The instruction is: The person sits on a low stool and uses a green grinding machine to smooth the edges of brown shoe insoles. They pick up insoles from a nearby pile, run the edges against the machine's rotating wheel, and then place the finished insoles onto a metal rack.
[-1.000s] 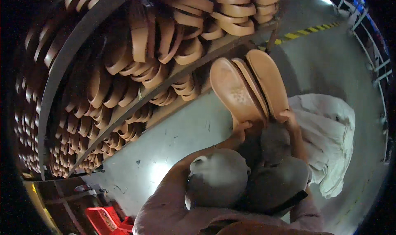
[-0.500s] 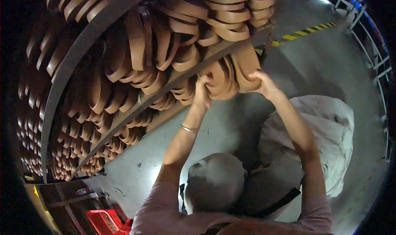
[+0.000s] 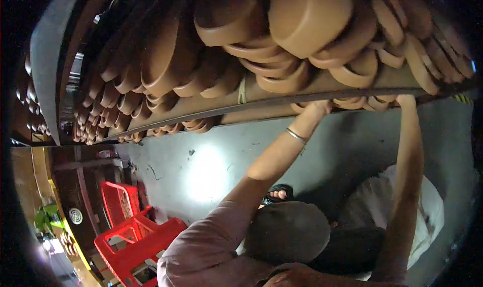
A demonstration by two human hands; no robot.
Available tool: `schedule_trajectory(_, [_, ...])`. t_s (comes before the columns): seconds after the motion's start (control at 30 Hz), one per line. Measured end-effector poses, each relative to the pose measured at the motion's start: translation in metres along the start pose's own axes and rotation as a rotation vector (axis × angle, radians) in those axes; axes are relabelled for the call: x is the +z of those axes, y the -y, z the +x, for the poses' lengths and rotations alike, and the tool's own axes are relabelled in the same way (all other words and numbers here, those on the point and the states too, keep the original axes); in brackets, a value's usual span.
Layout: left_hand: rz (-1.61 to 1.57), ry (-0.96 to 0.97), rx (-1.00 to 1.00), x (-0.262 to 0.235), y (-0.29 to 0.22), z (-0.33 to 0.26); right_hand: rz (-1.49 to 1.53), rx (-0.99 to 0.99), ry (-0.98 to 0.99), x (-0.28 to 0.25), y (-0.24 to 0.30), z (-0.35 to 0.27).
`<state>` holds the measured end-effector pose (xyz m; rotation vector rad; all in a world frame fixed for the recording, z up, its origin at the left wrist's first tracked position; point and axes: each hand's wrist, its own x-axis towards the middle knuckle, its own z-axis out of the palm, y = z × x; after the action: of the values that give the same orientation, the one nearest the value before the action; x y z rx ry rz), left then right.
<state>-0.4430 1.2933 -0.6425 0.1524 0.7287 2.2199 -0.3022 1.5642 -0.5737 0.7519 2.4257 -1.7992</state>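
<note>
Both hands reach under the rack shelf (image 3: pixel 261 103). Left hand (image 3: pixel 320 106) and right hand (image 3: pixel 405 100) touch tan shoe soles (image 3: pixel 362 103); whether either hand clenches them cannot be told.

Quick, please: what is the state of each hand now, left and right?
Left hand: raised to the rack shelf of tan shoe soles; grip cannot be told.
Right hand: also at the shelf edge; grip hidden, cannot be told.

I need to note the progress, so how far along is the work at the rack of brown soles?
Done: the rack is already packed with rows of brown soles. In hand: both arms reach up, the left hand and right hand at the shelf edge, among the lower soles; whether they grip one is hidden. Left: a white sack lies on the floor; its contents cannot be seen.
</note>
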Motion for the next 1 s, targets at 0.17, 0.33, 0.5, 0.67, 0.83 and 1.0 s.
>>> schedule_trajectory(0.17, [0.051, -0.159, 0.048, -0.015, -0.031, -0.016, 0.049, -0.031, -0.055, 0.02, 0.002, 0.0])
schedule_trajectory(0.33, [0.07, -0.229, 0.059, -0.016, -0.047, -0.023, 0.06, -0.069, -0.087, 0.037, 0.01, 0.012])
schedule_trajectory(0.5, [0.058, -0.238, 0.012, -0.009, -0.049, -0.013, 0.023, -0.144, -0.168, 0.05, 0.019, 0.042])
schedule_trajectory(0.67, [0.086, -0.397, 0.007, -0.019, -0.073, -0.042, 0.136, -0.198, -0.251, 0.126, 0.023, 0.103])
schedule_trajectory(0.83, [0.091, -0.521, -0.042, -0.002, -0.085, -0.051, 0.265, -0.199, -0.509, 0.161, 0.031, 0.116])
schedule_trajectory(1.0, [-0.017, -0.171, -0.4, 0.007, -0.102, -0.055, 0.255, -0.179, -0.769, 0.165, 0.054, 0.086])
